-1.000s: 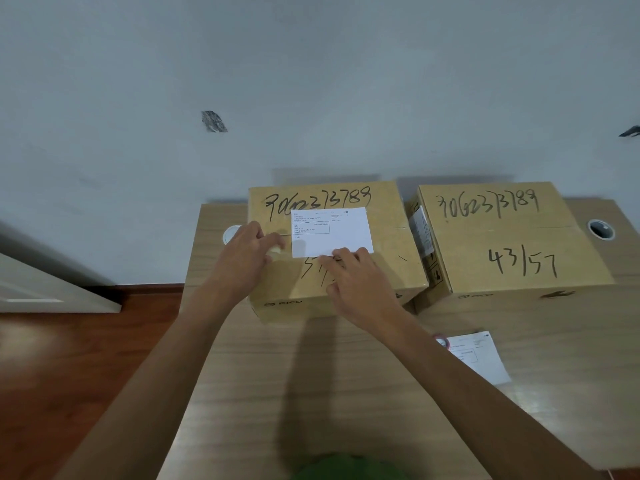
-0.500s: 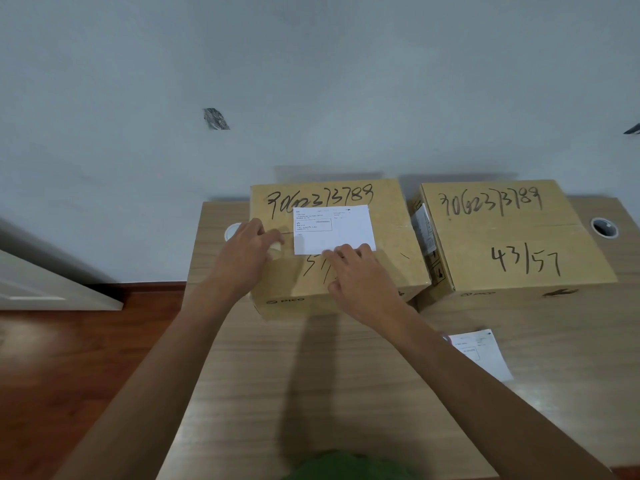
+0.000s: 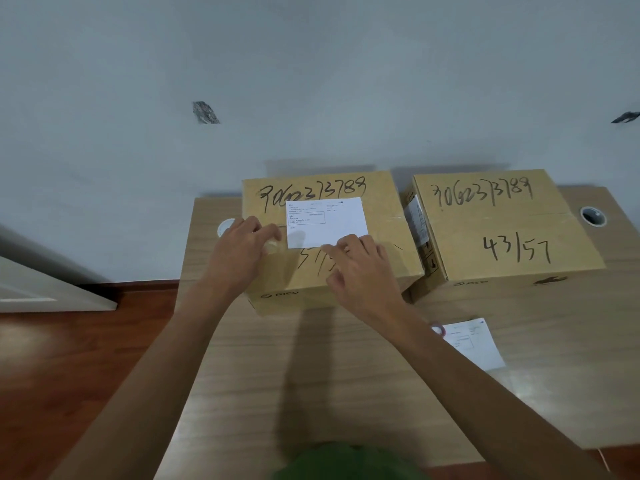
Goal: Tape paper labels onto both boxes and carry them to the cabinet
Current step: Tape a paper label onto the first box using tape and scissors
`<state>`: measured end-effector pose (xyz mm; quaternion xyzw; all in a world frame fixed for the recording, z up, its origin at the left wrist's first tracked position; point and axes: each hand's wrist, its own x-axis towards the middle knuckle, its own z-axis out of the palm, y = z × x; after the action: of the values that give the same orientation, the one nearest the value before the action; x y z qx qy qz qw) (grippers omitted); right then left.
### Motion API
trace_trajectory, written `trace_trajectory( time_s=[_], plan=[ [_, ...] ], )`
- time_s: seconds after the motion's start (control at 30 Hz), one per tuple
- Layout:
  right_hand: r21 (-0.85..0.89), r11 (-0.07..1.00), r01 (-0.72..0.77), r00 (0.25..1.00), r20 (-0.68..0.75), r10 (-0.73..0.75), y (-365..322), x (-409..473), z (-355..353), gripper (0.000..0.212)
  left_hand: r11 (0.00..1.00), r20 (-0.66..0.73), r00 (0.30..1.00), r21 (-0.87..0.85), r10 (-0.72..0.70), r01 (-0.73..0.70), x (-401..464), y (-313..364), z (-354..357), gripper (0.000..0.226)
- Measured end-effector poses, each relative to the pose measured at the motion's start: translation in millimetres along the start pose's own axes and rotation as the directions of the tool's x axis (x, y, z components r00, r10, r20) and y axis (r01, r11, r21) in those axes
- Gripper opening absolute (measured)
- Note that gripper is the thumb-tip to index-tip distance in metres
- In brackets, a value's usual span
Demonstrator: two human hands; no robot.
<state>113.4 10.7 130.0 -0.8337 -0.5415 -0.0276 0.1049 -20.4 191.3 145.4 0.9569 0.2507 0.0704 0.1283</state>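
Labels, two, paper. Spare label [image 3: 476, 342]: flat on the wooden surface [image 3: 311, 375], nearer than the left box and off to its right, partly under the right forearm, a small round red-rimmed item touching its left corner. Left box [image 3: 381, 258]: cardboard, closed, handwritten numbers on its top; the other label [image 3: 327, 221] lies flat on that top. Right hand [image 3: 363, 271]: fingers laid fairly straight, pressing the label's near edge, gripping nothing. Left hand [image 3: 239, 258]: fingers curled at the label's left edge, seemingly pinching a clear strip of tape; the tape itself is hard to make out. Right box [image 3: 502, 230]: just right of the left box, unlabelled on top. Advice: keep the right-hand pressure steady so the label cannot slide, then smooth the tape half onto paper, half onto cardboard.
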Motion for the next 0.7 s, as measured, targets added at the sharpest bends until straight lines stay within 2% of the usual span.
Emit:
trace_trajectory(
  time_s=[0.1, 0.17, 0.23, 0.3, 0.37, 0.43, 0.5, 0.7],
  plan=[
    [0.187, 0.981, 0.059, 0.957, -0.29, -0.002, 9.8, -37.3, 5.9, 0.017, 1.0, -0.031, 1.0, -0.014, 0.002, -0.003, -0.3, -1.0, 1.2, 0.033],
    [0.267, 0.962, 0.062, 0.947, -0.32, 0.028, 21.2, -77.5, 15.7, 0.012, 1.0, -0.048, 0.999, -0.013, 0.008, -0.009, 0.0, -0.6, 2.2, 0.031],
    [0.297, 0.953, -0.054, 0.964, -0.232, 0.127, 38.1, -119.8, 28.7, 0.011, 1.0, -0.051, 0.999, -0.014, 0.009, -0.009, 1.2, 0.4, 3.8, 0.031],
    [0.267, 0.931, -0.248, 0.957, -0.08, 0.277, 59.3, -153.2, 42.0, 0.007, 1.0, -0.054, 0.999, -0.026, 0.002, -0.003, 2.8, 0.5, 4.1, 0.032],
    [0.175, 0.881, -0.44, 0.898, 0.097, 0.429, 82.1, -171.7, 51.9, 0.029, 0.999, -0.057, 0.998, -0.032, 0.007, -0.009, 3.7, 0.7, 4.8, 0.033],
    [0.114, 0.829, -0.547, 0.828, 0.218, 0.516, 102.0, -177.4, 57.1, 0.042, 1.0, -0.06, 0.998, -0.024, 0.014, -0.016, 3.9, 0.5, 5.2, 0.035],
    [0.083, 0.801, -0.592, 0.787, 0.274, 0.553, 117.4, -178.3, 61.9, 0.044, 1.0, -0.067, 0.998, -0.013, 0.007, -0.008, 4.0, 0.8, 5.5, 0.036],
    [0.065, 0.776, -0.628, 0.742, 0.349, 0.572, 134.8, -168.0, 79.4, 0.039, 1.0, -0.064, 0.998, -0.002, 0.014, -0.014, 3.4, 3.2, 3.3, 0.036]
  ],
)
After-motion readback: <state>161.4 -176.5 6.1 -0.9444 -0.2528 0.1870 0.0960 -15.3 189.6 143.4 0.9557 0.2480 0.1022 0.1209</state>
